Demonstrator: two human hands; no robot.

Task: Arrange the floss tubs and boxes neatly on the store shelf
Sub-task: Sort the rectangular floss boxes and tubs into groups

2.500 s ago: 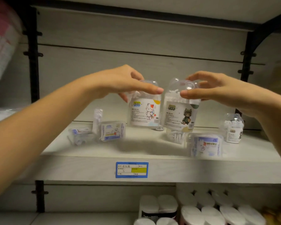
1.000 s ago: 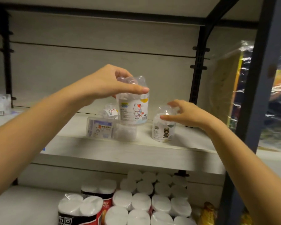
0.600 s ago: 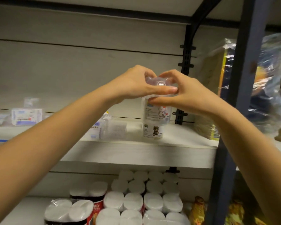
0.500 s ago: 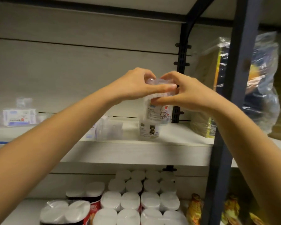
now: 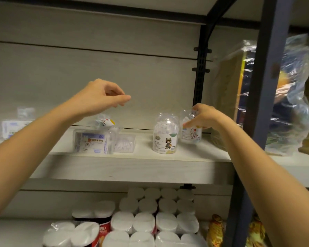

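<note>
The white-cat tub (image 5: 191, 134) stands on the shelf (image 5: 141, 168) near its right end, just beside the dark-cat tub (image 5: 165, 139) (slightly behind it). Your right hand (image 5: 203, 117) grips its lid; your left hand (image 5: 98, 98) hovers loosely curled, holding nothing, above the floss box (image 5: 91, 142).

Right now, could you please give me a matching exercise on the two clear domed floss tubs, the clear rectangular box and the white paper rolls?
1 clear domed grey-cat tub
2 clear domed white-cat tub
3 blue-labelled clear box
4 white paper rolls

A on the lower shelf
B gripped by the right hand
C upright, unheld
D lying left of both tubs

Pairs: 1-C, 2-B, 3-D, 4-A
</note>
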